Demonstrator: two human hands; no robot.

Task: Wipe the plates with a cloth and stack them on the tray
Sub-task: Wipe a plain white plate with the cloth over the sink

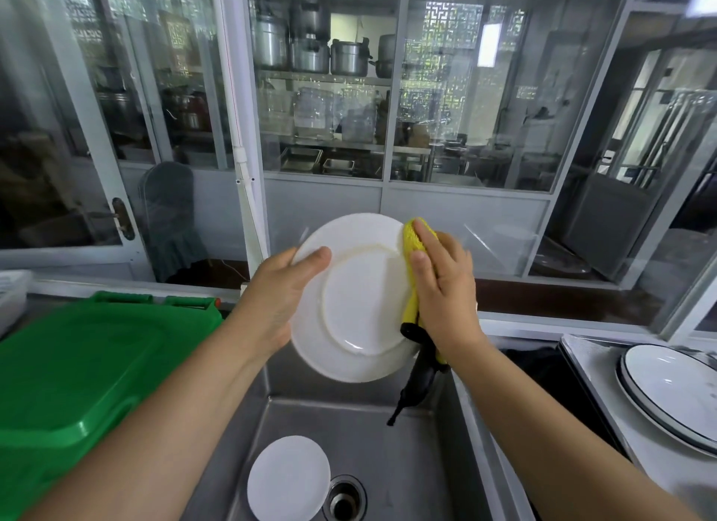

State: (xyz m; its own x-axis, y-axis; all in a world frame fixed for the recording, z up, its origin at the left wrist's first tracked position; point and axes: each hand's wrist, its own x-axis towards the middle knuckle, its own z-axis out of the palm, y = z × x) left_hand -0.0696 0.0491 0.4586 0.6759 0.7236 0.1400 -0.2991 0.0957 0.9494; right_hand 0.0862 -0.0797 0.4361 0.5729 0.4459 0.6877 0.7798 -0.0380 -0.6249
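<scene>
Two hands are up over the sink (388, 435), and everything happens there. Biggest thing in view is the green bin lid (77, 373) down on the left, lying right beside the steel basin. On the right, a pale tray (605, 396) carries a stack of dark-rimmed plates (667, 388), well apart from the action. Centre stage, the white plate (357, 299) is held tilted above the sink, its face turned toward the camera. The left hand (279, 291) grips its left rim, thumb curled over the front edge, the other fingers hidden behind. The right hand (442, 287) presses a yellow cloth (412, 241) against the plate's right rim, fingers fairly straight and laid flat over it, thumb pinning the cloth to the front. A dark end of the cloth dangles below the wrist into the basin. Down on the sink floor, a small white plate (289, 478) lies just beside the drain (344, 499).
</scene>
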